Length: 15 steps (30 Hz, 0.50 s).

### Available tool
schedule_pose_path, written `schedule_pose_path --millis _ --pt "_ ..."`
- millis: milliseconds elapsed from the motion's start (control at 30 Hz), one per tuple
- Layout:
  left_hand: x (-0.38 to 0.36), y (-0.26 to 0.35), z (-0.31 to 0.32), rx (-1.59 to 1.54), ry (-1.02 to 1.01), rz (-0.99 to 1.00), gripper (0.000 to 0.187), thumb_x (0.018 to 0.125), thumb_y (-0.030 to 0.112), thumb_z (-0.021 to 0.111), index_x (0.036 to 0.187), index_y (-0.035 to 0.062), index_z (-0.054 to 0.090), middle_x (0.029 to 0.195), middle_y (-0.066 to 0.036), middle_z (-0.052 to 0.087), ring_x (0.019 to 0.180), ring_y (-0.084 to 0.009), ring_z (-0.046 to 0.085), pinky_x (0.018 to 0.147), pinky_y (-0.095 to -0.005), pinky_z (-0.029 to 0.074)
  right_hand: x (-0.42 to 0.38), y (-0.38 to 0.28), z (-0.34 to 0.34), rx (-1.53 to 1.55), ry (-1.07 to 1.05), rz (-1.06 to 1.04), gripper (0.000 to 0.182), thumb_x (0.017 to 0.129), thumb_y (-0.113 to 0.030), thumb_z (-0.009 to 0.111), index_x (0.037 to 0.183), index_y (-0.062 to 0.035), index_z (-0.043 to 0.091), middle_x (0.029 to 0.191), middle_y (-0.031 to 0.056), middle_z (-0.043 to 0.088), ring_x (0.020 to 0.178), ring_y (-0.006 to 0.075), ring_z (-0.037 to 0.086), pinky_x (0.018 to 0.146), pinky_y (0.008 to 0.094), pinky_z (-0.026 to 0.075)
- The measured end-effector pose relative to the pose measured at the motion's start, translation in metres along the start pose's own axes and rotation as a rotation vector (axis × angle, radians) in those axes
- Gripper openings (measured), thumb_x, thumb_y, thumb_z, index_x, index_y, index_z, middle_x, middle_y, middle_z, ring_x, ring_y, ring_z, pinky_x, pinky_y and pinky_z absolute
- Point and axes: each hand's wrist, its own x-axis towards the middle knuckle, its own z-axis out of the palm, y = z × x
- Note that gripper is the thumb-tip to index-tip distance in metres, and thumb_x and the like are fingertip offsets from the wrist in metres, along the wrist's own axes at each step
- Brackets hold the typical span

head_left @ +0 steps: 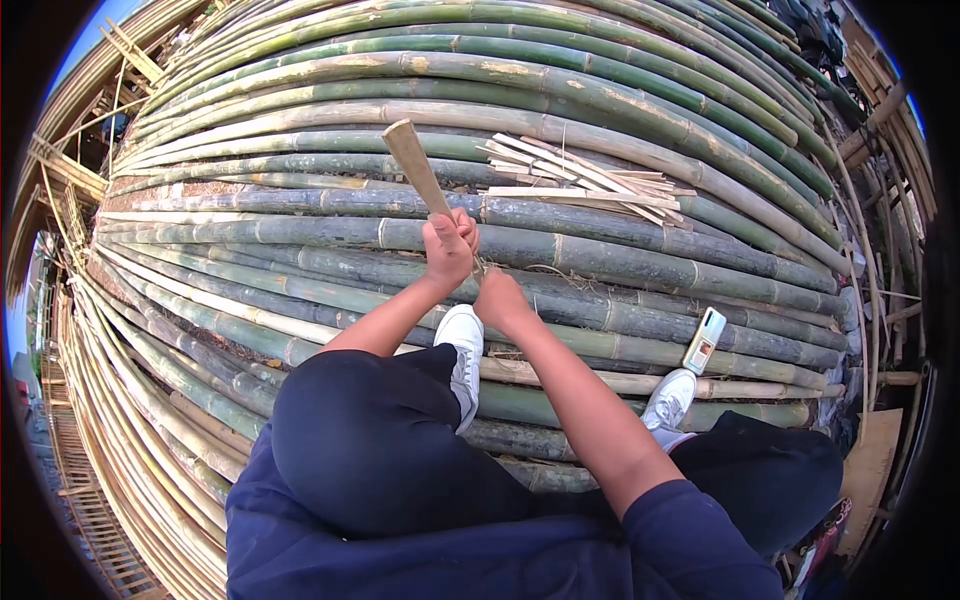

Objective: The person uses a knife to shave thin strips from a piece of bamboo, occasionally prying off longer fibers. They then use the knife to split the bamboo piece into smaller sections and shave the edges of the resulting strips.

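My left hand [450,247] is closed around a long tan piece of wood or bamboo [415,165], which widens toward its blunt upper end and slants up and to the left. Just below and to the right, my right hand [503,300] makes a fist. What sits inside that fist is hidden; a thin, light bit shows between the two hands. Both hands are over the bamboo poles [620,255], just above my white shoe [461,345]. Fine shavings [560,272] lie on the poles beside my right hand.
A pile of split bamboo sticks [590,180] rests on the poles ahead. Near my other shoe [670,398] lies a phone-like object [705,340]. Long pale poles [130,420] run along the left, and a bamboo frame [890,300] stands at right.
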Motion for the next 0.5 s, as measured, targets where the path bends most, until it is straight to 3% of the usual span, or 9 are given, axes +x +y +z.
schedule_pose_path --millis 300,500 --pt "-0.013 -0.005 0.006 -0.026 -0.102 -0.082 0.070 0.078 0.079 0.038 0.063 0.0116 0.025 0.050 0.004 0.024 0.041 -0.0075 0.021 0.040 -0.0257 0.018 -0.048 0.003 0.025 0.053 0.154 0.158 0.018 0.082 -0.001 0.050 0.097 0.0075 0.049 0.088 0.0289 0.064 0.086 0.0413 0.065 0.076 0.0476 0.052" --pt "-0.012 -0.006 0.004 -0.072 -0.198 -0.043 0.071 0.076 0.079 0.040 0.062 0.0116 0.024 0.051 0.004 0.023 0.043 -0.0071 0.019 0.041 -0.0255 0.017 -0.049 0.002 0.012 0.049 0.149 0.170 0.018 0.082 -0.002 0.050 0.098 0.0075 0.049 0.089 0.0293 0.064 0.088 0.0407 0.065 0.076 0.0465 0.053"
